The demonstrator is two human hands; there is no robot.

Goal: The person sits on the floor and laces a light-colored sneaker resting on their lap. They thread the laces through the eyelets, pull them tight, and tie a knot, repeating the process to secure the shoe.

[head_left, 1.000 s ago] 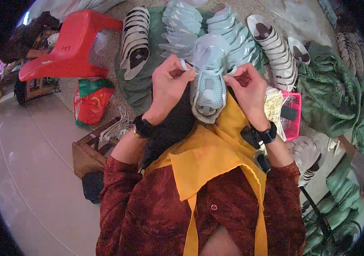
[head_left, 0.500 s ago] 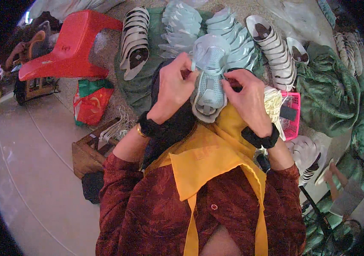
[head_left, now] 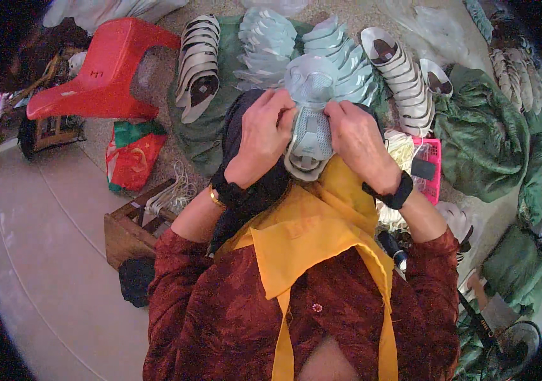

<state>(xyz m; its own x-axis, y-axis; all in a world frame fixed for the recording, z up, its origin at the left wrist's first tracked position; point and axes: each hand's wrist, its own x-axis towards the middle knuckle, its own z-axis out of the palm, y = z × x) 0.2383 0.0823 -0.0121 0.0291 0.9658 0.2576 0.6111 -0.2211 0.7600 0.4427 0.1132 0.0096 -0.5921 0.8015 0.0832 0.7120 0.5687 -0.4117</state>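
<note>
A light blue and grey mesh shoe upper (head_left: 310, 149) lies across my lap, its heel end toward me. My left hand (head_left: 263, 134) is closed in a pinch at the left edge of its opening. At the right edge, my right hand (head_left: 360, 141) pinches too, thumb and fingers pressed together. Whether a thin lace is also between the fingertips I cannot make out. Beyond my hands, the pale blue rounded toe part (head_left: 310, 77) faces away from me. A yellow apron (head_left: 315, 235) covers my front, below the shoe upper.
Stacked pale blue uppers (head_left: 268, 44) and white uppers (head_left: 404, 76) lie ahead on green cloth. A red plastic chair (head_left: 109, 70) stands far left. Nearer left is a wooden box (head_left: 128, 232) with white laces (head_left: 172, 190). To the right are a pink basket (head_left: 435, 168) and another person's arm (head_left: 476, 286).
Both hands have turned slightly inward, and my right hand has moved a little left, nearer the shoe upper's middle. At the lower right, the other person's arm has shifted.
</note>
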